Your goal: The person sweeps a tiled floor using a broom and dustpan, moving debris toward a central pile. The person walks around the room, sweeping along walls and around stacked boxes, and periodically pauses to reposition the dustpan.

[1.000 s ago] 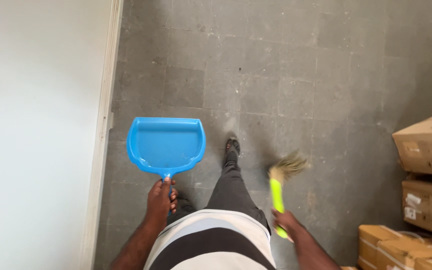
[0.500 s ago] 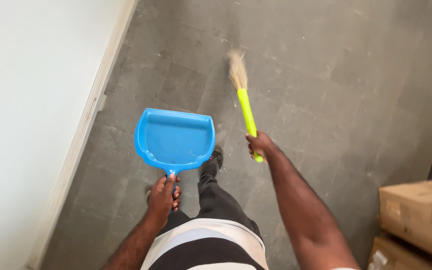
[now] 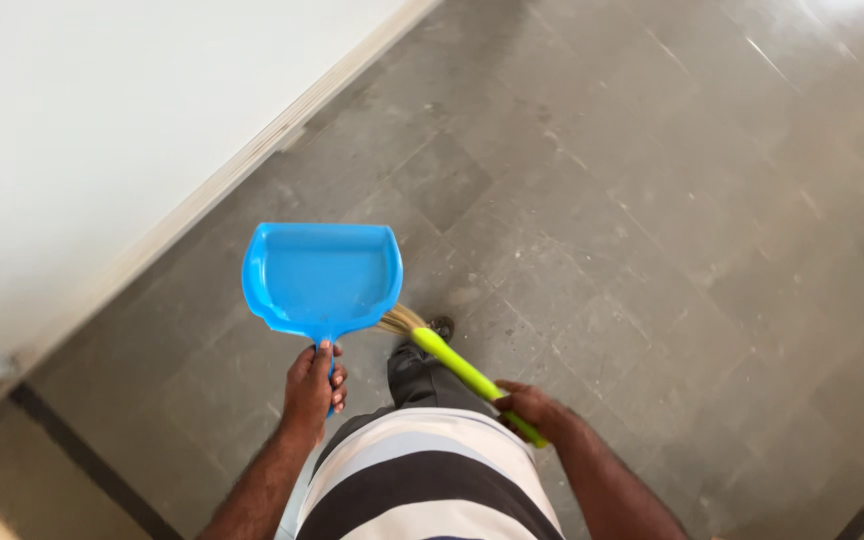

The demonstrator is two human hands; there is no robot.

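My left hand (image 3: 314,388) grips the short handle of a blue plastic dustpan (image 3: 320,277), held level above the grey tiled floor with its open mouth pointing away from me. My right hand (image 3: 537,408) is closed around the lime-green handle of a small broom (image 3: 457,367). The broom's straw bristles (image 3: 399,320) point left and slip partly under the dustpan's right rear corner. My dark trouser leg and shoe (image 3: 440,326) show below the broom, and my striped shirt fills the bottom of the view.
A white wall (image 3: 102,120) with a pale baseboard (image 3: 252,165) runs diagonally across the upper left. Grey floor tiles (image 3: 652,200) spread to the right, with a bright glare patch at the top right. A dark strip crosses the floor at bottom left.
The broom has swung back from its forward reach; its bristles now sit by the dustpan's rear. My view has turned, the wall now slants, and the cardboard boxes have left the frame.
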